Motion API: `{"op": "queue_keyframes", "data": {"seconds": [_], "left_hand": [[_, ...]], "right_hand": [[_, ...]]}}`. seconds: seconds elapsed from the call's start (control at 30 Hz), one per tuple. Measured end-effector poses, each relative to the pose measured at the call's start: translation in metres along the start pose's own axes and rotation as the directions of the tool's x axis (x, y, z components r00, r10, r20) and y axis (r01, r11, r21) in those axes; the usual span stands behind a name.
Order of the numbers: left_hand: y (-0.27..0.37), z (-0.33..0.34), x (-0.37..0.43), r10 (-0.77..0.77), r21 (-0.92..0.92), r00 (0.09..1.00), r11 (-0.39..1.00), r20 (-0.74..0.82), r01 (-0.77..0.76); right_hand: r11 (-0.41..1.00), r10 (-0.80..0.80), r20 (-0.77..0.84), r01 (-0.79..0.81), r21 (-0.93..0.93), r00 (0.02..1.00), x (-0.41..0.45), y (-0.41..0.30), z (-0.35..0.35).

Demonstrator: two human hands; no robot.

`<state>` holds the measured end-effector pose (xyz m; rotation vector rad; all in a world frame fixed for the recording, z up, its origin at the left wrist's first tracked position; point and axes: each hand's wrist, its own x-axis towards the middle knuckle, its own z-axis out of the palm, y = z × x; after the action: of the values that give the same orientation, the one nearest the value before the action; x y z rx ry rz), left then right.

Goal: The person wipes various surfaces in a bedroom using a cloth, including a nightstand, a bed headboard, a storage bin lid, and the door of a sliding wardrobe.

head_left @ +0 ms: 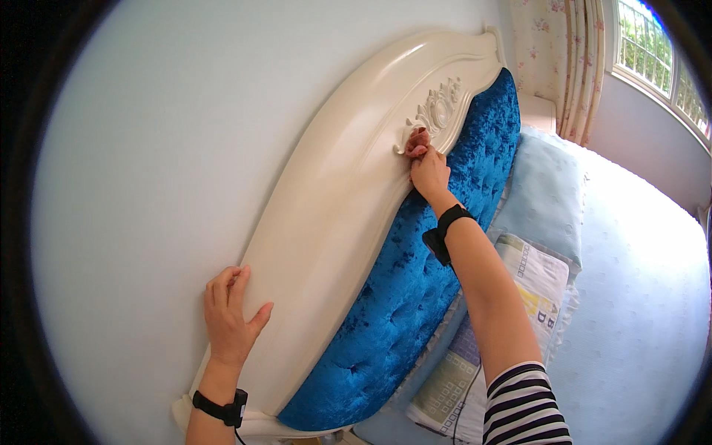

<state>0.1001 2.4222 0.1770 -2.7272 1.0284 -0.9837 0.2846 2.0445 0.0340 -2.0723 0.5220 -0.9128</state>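
Observation:
My right hand (430, 171) grips a crumpled reddish-brown cloth (417, 143), which touches the lower left end of the carved floral ornament (440, 111) on a cream headboard (328, 206). Below the carving runs the headboard's tufted blue velvet panel (384, 306). At the headboard's upper edge, beside the wall, is my left hand (232, 314), its fingers apart and nothing in it. Both wrists wear black straps with small devices.
A bed with a light blue cover (628, 267) lies on the right, with a blue pillow (545, 194) and a patterned pillow or folded textile (445, 384) against the headboard. A floral curtain (578, 72) hangs by the window (645, 47). The pale wall (150, 183) is on the left.

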Motion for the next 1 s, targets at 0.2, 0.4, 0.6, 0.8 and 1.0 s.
{"op": "queue_keyframes", "data": {"seconds": [0.2,0.4,0.6,0.8,1.0], "left_hand": [[-0.001,-0.001,0.001,0.014,0.025,1.000,1.000,-0.021,-0.014],[-0.003,0.001,-0.001,0.002,0.004,1.000,1.000,-0.012,-0.002],[-0.003,0.002,0.000,0.003,0.011,1.000,1.000,0.004,-0.003],[-0.001,0.003,0.002,0.016,0.033,1.000,0.999,0.015,-0.017],[-0.004,-0.003,-0.001,0.018,0.017,0.999,1.000,0.026,-0.018]], "right_hand": [[0.998,0.064,-0.059,-0.064,0.006,0.996,0.015,0.002,0.006],[0.983,0.181,-0.001,-0.181,0.011,0.983,0.021,-0.001,-0.005],[0.971,0.240,0.044,-0.240,-0.001,0.970,0.033,0.004,-0.013],[0.948,0.317,-0.003,-0.317,0.015,0.949,0.047,0.007,-0.013],[0.905,0.399,-0.048,-0.401,-0.140,0.916,0.049,-0.006,-0.006]]}}
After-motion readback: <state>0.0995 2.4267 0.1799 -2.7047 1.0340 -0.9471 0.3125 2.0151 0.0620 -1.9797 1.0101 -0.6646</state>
